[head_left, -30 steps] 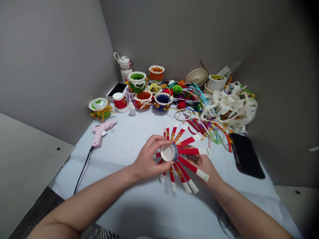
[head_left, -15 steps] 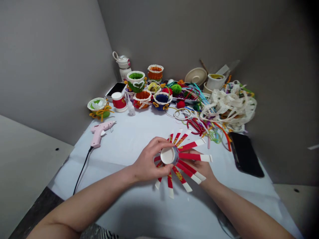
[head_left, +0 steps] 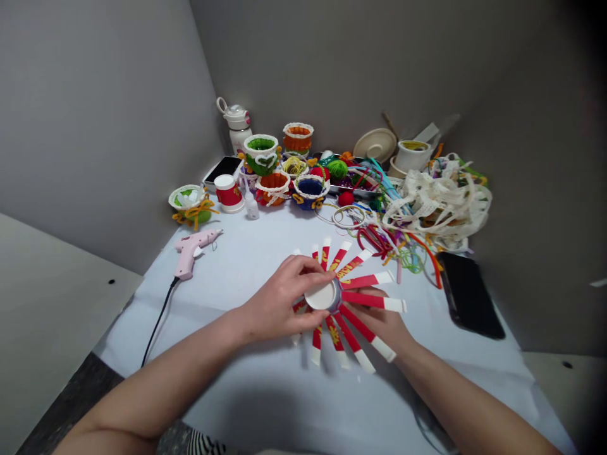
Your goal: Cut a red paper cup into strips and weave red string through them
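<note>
A paper cup (head_left: 321,296) is cut into red-and-white strips that fan out like rays around its base, some with yellow print. The white round base faces up and towards me, with a grey ring around it. My left hand (head_left: 289,297) grips the base from the left, thumb below and fingers above. From the right, my right hand (head_left: 386,322) reaches behind the strips and holds the cup; its fingertips are hidden there. The cup is held above the white-covered table (head_left: 265,385).
A pink glue gun (head_left: 190,253) with a black cord lies left. Further back are a red-and-white cup (head_left: 228,193), a small glue bottle (head_left: 251,207) and several yarn-woven baskets (head_left: 310,191). Red-handled scissors (head_left: 372,240), a heap of white lace (head_left: 441,196) and a black phone (head_left: 470,296) lie right.
The cup has turned a little in my hands, so its strips sit at different angles. My left fingers still grip the base. The view has shifted slightly.
</note>
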A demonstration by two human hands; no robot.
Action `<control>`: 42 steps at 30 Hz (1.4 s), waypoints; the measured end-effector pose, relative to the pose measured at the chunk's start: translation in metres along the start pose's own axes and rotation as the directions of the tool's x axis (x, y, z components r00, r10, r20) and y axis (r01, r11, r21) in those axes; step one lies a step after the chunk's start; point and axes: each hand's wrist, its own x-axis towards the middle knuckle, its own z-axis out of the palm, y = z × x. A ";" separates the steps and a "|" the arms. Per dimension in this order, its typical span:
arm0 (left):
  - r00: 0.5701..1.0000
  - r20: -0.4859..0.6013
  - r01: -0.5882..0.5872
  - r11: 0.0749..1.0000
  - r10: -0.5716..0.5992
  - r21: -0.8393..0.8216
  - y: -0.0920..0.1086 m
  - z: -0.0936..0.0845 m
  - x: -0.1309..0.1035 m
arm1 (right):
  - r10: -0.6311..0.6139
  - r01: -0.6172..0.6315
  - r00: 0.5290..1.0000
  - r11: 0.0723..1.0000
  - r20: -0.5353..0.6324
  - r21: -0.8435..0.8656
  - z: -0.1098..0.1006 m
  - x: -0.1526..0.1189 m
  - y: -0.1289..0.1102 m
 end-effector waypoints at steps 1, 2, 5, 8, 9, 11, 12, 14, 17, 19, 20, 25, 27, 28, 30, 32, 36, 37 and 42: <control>1.000 0.023 -0.016 0.999 0.015 0.040 -0.001 -0.003 0.001 | -0.007 0.008 1.000 0.999 0.018 -0.048 -0.001 0.001 0.000; 0.998 0.054 -0.025 0.997 0.021 0.078 -0.004 -0.006 0.002 | -0.012 0.015 0.999 0.994 0.032 -0.108 -0.002 0.003 0.000; 0.984 0.179 -0.010 0.988 -0.018 0.157 -0.020 -0.010 0.001 | -0.027 0.065 0.992 0.947 0.126 -0.314 -0.004 0.011 0.004; 0.951 0.300 0.012 0.982 -0.070 0.189 -0.038 -0.008 -0.002 | 0.007 0.104 0.975 0.868 0.222 -0.486 -0.011 0.018 0.006; 0.942 0.326 0.015 0.982 -0.078 0.190 -0.043 -0.006 -0.003 | 0.031 0.100 0.973 0.835 0.228 -0.540 -0.014 0.019 0.006; 0.933 0.352 0.017 0.984 -0.079 0.176 -0.048 -0.004 -0.004 | 0.078 0.090 0.970 0.765 0.231 -0.638 -0.023 0.021 0.005; 0.931 0.355 0.020 0.986 -0.078 0.163 -0.049 -0.003 -0.004 | 0.104 0.083 0.967 0.733 0.232 -0.675 -0.029 0.021 0.005; 0.931 0.358 0.029 0.991 -0.074 0.129 -0.051 -0.002 -0.004 | 0.172 0.058 0.955 0.690 0.241 -0.722 -0.039 0.021 0.004; 0.929 0.361 0.055 0.995 -0.082 0.084 -0.052 -0.001 -0.004 | 0.255 0.020 0.935 0.657 0.248 -0.754 -0.048 0.019 0.003; 0.928 0.362 0.067 0.996 -0.085 0.062 -0.054 -0.002 -0.004 | 0.265 0.022 0.931 0.646 0.252 -0.763 -0.051 0.018 0.001; 0.929 0.359 0.072 0.996 -0.086 0.053 -0.055 -0.003 -0.004 | 0.264 0.025 0.931 0.646 0.253 -0.763 -0.051 0.018 0.000; 0.943 0.326 0.064 0.998 -0.068 0.023 -0.060 -0.009 -0.003 | 0.261 0.017 0.932 0.659 0.250 -0.752 -0.055 0.016 -0.004; 0.951 0.303 0.060 0.998 -0.061 0.012 -0.060 -0.012 -0.003 | 0.259 0.033 0.928 0.659 0.268 -0.751 -0.057 0.016 -0.005; 0.954 0.292 0.060 0.998 -0.059 0.004 -0.060 -0.013 -0.003 | 0.256 0.043 0.927 0.655 0.274 -0.755 -0.057 0.016 -0.005; 0.962 0.264 0.068 0.998 -0.063 -0.009 -0.061 -0.016 -0.003 | 0.248 0.061 0.926 0.642 0.283 -0.764 -0.057 0.015 -0.004; 0.971 0.227 0.079 0.997 -0.075 -0.009 -0.062 -0.017 -0.004 | 0.250 0.079 0.918 0.646 0.309 -0.759 -0.056 0.012 -0.005; 0.981 0.174 0.086 0.996 -0.086 0.009 -0.066 -0.017 -0.005 | 0.258 0.120 0.874 0.705 0.411 -0.699 -0.052 0.005 -0.010; 0.981 0.172 0.083 0.996 -0.084 0.013 -0.067 -0.017 -0.005 | 0.255 0.124 0.870 0.716 0.423 -0.687 -0.051 0.003 -0.012; 0.982 0.178 0.060 0.997 -0.068 0.046 -0.064 -0.016 -0.003 | 0.242 0.116 0.869 0.747 0.431 -0.654 -0.049 -0.001 -0.027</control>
